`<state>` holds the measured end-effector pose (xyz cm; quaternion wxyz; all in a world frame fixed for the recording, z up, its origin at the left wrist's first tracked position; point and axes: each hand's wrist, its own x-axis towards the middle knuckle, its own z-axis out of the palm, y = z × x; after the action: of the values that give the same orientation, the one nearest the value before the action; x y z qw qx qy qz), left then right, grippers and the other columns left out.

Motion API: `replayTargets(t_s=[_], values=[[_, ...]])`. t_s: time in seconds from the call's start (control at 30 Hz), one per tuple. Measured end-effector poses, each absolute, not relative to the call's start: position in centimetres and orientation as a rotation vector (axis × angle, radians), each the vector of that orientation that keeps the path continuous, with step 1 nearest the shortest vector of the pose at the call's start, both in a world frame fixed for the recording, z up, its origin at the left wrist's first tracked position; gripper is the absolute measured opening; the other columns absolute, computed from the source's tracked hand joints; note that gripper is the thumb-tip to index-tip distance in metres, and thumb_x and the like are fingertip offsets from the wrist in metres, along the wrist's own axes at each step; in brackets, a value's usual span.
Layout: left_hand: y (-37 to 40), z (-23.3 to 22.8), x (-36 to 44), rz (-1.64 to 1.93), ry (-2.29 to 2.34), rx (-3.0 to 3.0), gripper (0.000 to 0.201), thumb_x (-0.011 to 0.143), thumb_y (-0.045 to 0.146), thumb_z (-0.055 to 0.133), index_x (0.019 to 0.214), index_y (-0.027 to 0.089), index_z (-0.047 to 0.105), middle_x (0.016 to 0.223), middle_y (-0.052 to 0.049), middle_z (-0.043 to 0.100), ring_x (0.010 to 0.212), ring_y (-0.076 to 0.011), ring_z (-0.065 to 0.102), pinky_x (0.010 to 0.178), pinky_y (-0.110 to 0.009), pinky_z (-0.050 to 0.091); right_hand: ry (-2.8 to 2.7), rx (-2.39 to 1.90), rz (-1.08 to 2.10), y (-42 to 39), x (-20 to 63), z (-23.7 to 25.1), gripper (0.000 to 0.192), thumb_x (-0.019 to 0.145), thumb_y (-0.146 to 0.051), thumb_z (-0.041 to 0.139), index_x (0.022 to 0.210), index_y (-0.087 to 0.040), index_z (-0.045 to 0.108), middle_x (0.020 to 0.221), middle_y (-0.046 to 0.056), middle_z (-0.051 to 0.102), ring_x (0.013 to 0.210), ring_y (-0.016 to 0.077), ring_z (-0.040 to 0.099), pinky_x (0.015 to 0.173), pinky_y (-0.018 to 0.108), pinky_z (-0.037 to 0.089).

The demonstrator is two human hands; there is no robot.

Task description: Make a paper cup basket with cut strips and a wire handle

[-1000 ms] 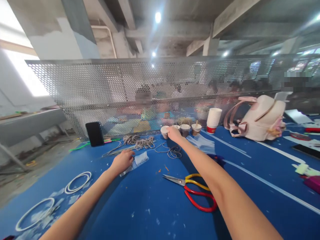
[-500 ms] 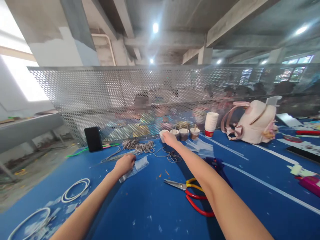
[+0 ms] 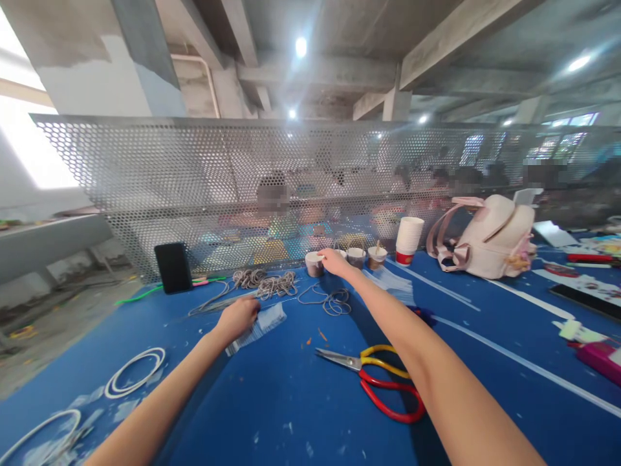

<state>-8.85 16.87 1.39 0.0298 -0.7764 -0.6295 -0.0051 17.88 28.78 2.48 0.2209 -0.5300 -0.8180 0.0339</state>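
Observation:
My right hand point(image 3: 334, 263) reaches to the leftmost paper cup point(image 3: 314, 265), its fingertips together at the rim. What they pinch, if anything, is hidden. More small paper cups point(image 3: 356, 257) stand in a row to its right, some partly behind the hand. My left hand point(image 3: 241, 315) rests low over the table with curled fingers, beside clear plastic strips point(image 3: 264, 323); what it grips is hidden. Behind it lie bundles of grey cord point(image 3: 276, 283), and a loose grey cord point(image 3: 334, 301) lies between the hands. Scissors with red and yellow handles point(image 3: 359, 364) lie near my right forearm.
A black phone point(image 3: 173, 267) stands at the back left. White cord loops point(image 3: 136, 372) lie front left. A stack of paper cups point(image 3: 408, 239) and a pale backpack point(image 3: 495, 239) stand back right. A perforated metal screen point(image 3: 194, 188) borders the table, with people behind it.
My right hand has shifted slightly right and back from over the leftmost cup to its rim, uncovering more of the cup. My left hand stays nearly in place. The view has shifted slightly.

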Motion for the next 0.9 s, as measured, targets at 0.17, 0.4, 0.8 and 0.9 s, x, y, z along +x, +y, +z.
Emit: replayTargets(t_s=[0.17,0.4,0.8,0.9], values=[[16.8,1.6,-8.5,0.034,-1.935,-2.380,0.021,0.088,0.014,0.047,0.088,0.019,0.068,0.102,-0.008,0.067,0.099,-0.0216,0.062,0.083,-0.035,0.048,-2.251,-1.468,0.078,27.9,16.6,2.4,0.031,0.091,-0.032,0.055,0.118,-0.017,0.054,0.119,0.008,0.057,0.100,0.0210,0.059,0.083,0.042,0.051],[16.9,1.5,-8.7,0.149,-1.925,-2.359,0.027,0.088,0.031,0.056,0.111,0.017,0.059,0.114,-0.008,0.061,0.099,-0.0217,0.060,0.083,-0.043,0.051,-2.188,-1.489,0.128,27.5,15.4,2.5,0.030,0.091,-0.032,0.055,0.117,-0.018,0.055,0.118,0.008,0.057,0.099,0.0205,0.059,0.083,0.040,0.051],[19.2,1.7,-7.9,0.322,-1.951,-2.357,0.033,0.087,0.031,0.057,0.118,0.018,0.055,0.119,-0.009,0.058,0.100,-0.0228,0.060,0.081,-0.043,0.052,-2.361,-1.122,0.207,11.2,19.1,3.1,0.021,0.085,-0.011,0.054,0.100,-0.017,0.067,0.104,0.005,0.067,0.094,0.0163,0.062,0.084,0.028,0.046],[19.6,2.0,-7.9,0.371,-1.953,-2.363,0.034,0.087,0.031,0.058,0.118,0.018,0.055,0.119,-0.009,0.058,0.100,-0.0231,0.060,0.081,-0.042,0.052,-2.505,-0.987,0.227,6.2,20.4,1.4,0.017,0.085,-0.012,0.055,0.094,-0.018,0.068,0.100,0.005,0.069,0.092,0.0166,0.062,0.082,0.028,0.045]])
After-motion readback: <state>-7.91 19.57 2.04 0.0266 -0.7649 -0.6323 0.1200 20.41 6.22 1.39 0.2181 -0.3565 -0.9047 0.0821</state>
